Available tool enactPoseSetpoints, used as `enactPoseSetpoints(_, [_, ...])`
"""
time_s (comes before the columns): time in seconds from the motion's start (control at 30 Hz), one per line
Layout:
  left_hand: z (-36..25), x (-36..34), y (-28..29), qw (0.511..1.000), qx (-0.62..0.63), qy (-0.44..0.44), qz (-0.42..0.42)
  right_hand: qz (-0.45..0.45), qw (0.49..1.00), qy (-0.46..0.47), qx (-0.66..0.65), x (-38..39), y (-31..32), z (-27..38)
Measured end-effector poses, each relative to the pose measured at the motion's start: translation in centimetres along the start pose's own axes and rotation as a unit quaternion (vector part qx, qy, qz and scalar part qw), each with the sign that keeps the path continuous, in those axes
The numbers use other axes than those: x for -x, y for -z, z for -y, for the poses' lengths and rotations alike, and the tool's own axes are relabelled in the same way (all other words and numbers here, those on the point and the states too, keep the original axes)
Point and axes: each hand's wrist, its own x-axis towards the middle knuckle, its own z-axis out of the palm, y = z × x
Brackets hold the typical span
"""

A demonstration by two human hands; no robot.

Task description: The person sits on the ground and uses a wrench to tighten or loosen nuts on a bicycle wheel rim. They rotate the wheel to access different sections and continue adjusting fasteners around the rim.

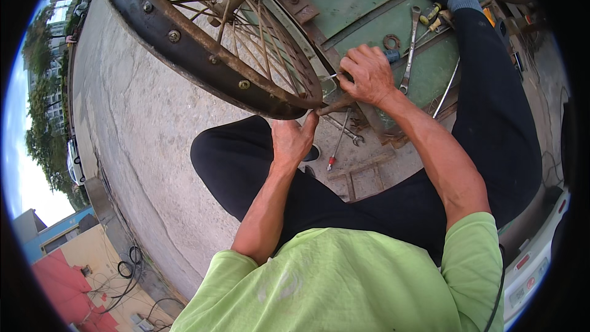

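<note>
A rusty spoked wheel (pixel 232 80), its dark rim studded with bolts, stands tilted at the upper left. My left hand (pixel 291 141) grips the rim's lower end, thumb up beside it; the other fingers are hidden behind the rim. To the right, my right hand (pixel 369 75) is closed around a thin metal-shafted tool (pixel 330 77). Its shaft points left toward the rim, and most of the handle is hidden in the fist. Under that hand a rusty bar (pixel 335 107) runs toward the rim. Just past the knuckles, a blue object (pixel 392 56) lies on the green metal panel (pixel 362 9).
A wrench (pixel 410 55), a rusty ring (pixel 391 41) and a yellow-handled screwdriver (pixel 435 24) lie on the panel. On the concrete below are a red-handled screwdriver (pixel 332 161), another wrench (pixel 354 138) and a rusty metal frame (pixel 362 172). My right leg stretches along the panel's right side.
</note>
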Motion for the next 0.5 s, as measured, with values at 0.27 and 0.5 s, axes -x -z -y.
enactPoseSetpoints(0.27, [-4.0,0.6,2.9,0.996,0.027,-0.019,-0.077,0.001,1.000,-0.001,0.003,0.0,0.0,-0.2])
enactPoseSetpoints(0.5, [-0.6,0.0,0.3,0.990,-0.028,-0.113,-0.081,-0.001,1.000,0.001,0.002,0.0,0.0,-0.1])
